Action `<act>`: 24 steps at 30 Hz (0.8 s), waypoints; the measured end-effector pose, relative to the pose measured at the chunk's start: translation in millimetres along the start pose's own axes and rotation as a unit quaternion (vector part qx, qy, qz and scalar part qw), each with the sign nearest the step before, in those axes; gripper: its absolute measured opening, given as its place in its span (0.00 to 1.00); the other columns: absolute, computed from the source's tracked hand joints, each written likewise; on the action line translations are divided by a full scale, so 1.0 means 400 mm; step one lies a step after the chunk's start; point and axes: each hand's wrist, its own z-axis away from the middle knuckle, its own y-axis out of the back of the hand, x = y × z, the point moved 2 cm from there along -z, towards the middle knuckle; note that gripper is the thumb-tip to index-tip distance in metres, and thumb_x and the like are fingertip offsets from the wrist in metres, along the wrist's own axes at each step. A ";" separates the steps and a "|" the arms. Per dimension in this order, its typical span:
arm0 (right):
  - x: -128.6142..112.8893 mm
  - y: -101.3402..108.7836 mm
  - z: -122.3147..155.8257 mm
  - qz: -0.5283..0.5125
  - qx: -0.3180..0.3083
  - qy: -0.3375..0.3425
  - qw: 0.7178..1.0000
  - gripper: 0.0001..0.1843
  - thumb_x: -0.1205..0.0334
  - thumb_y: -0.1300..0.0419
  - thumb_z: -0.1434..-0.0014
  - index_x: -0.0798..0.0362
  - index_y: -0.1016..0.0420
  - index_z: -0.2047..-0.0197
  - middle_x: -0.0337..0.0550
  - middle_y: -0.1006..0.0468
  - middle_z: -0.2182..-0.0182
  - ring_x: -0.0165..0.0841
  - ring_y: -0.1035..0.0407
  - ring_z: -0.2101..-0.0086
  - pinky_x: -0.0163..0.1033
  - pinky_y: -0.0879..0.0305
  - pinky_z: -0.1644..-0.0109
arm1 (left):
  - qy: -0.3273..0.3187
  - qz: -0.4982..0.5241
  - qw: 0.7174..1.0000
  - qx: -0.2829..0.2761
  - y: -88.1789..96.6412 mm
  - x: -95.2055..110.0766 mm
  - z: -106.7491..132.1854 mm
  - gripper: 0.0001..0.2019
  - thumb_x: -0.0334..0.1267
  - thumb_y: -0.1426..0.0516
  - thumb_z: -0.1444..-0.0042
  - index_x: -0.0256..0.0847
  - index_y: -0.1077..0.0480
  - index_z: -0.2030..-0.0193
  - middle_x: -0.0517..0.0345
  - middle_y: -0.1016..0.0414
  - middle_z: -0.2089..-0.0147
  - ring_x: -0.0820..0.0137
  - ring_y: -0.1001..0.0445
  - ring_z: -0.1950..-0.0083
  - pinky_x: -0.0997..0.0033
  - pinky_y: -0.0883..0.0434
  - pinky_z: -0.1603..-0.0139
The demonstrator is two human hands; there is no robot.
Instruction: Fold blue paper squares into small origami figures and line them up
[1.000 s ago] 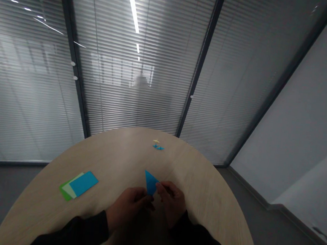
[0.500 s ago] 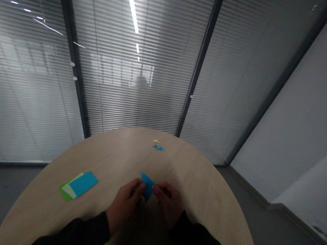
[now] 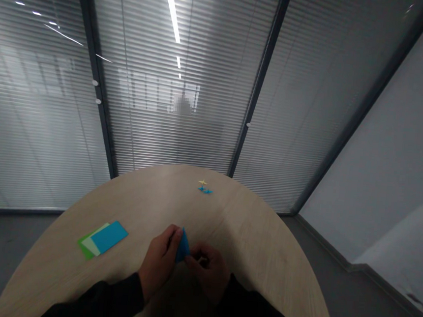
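A small folded piece of blue paper stands between my two hands, low in the middle of the round wooden table. My left hand presses its fingers against the paper's left side. Closed in a pinch, my right hand grips the paper's lower right edge. Both sleeves are dark. Most of the paper is hidden behind my fingers.
A fanned stack of blue, pale and green paper sheets lies on the table to the left. Small folded figures, one yellow and one blue, sit near the far edge. Glass walls with blinds stand behind the table.
The blue paper stood up as a wide triangle a second ago; now it is folded narrower and lower. Both hands have shifted slightly left and closed in around it.
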 end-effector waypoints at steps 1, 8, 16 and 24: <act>0.000 -0.001 0.001 0.002 0.000 0.003 1.000 0.09 0.58 0.38 0.46 0.54 0.28 0.72 0.36 0.30 0.77 0.28 0.39 0.76 0.33 0.43 0.72 | -0.002 -0.001 1.000 0.003 0.001 -0.001 0.000 0.19 0.51 0.55 0.33 0.42 0.35 0.68 0.63 0.36 0.73 0.68 0.35 0.71 0.70 0.39 0.69; -0.014 -0.002 0.009 0.018 -0.007 0.004 1.000 0.10 0.57 0.38 0.47 0.54 0.29 0.73 0.35 0.32 0.78 0.28 0.40 0.77 0.33 0.44 0.72 | -0.009 0.001 1.000 0.002 0.003 0.011 0.009 0.16 0.48 0.53 0.33 0.42 0.34 0.67 0.63 0.34 0.74 0.68 0.35 0.72 0.71 0.39 0.70; -0.022 0.003 0.013 0.027 -0.014 -0.011 0.999 0.08 0.60 0.38 0.47 0.54 0.29 0.74 0.35 0.32 0.78 0.28 0.39 0.76 0.33 0.44 0.72 | -0.010 0.012 1.000 0.001 0.008 0.009 0.003 0.16 0.49 0.52 0.34 0.41 0.32 0.65 0.61 0.32 0.73 0.68 0.34 0.71 0.71 0.38 0.70; -0.019 0.000 0.015 0.044 -0.035 -0.003 0.998 0.09 0.59 0.37 0.48 0.54 0.30 0.74 0.34 0.33 0.79 0.28 0.39 0.76 0.33 0.44 0.71 | -0.018 0.012 1.000 -0.019 0.007 0.015 0.005 0.16 0.48 0.52 0.34 0.41 0.32 0.67 0.63 0.34 0.74 0.70 0.34 0.72 0.72 0.38 0.71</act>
